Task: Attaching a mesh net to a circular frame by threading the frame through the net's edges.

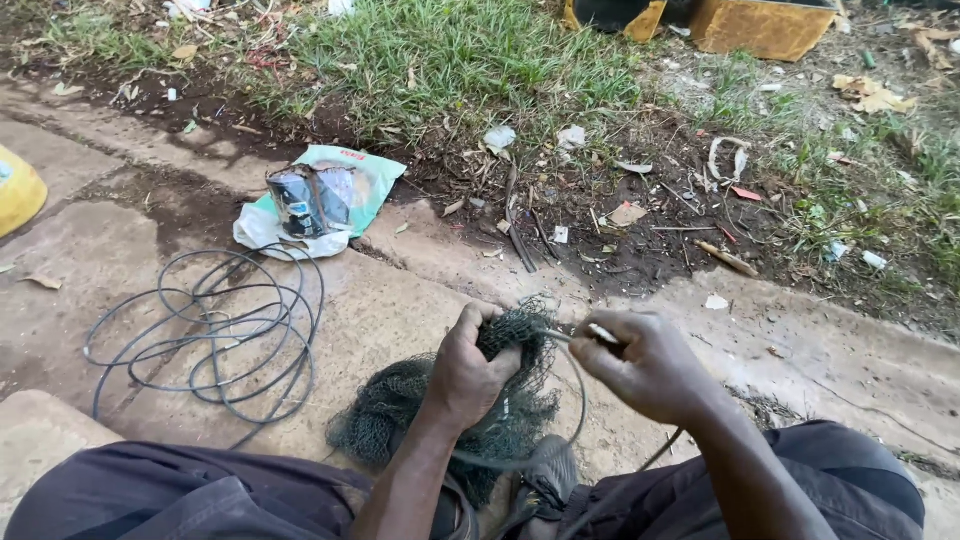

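Left hand: the left hand [468, 368] is clamped in a fist on a bunch of dark green netting [440, 415], knuckles up, gripping the top of the bundle.
Right hand: the right hand [645, 365] sits just right of the netting, fingers closed together around a thin grey wire [575, 385] and a small pale piece at its fingertips; what that piece is, I cannot tell.
Netting: it hangs from the left fist and spreads down onto the concrete slab [400, 300], between the person's knees.
Wire: it runs from the right hand across to the netting's top, then loops down behind the netting toward the knees.
Coil: a loose coil of grey cable [205, 335] lies flat on the slab, well left of the netting.
Bag: a crumpled white and green plastic bag [320, 195] with a dark packet on it rests up and left of the netting, just beyond the coil.
Ground: soil, litter and grass [450, 50] lie beyond the slab, far side of the netting.
Yellow thing: a yellow container [18, 190] peeks in at the edge, far left of the netting.
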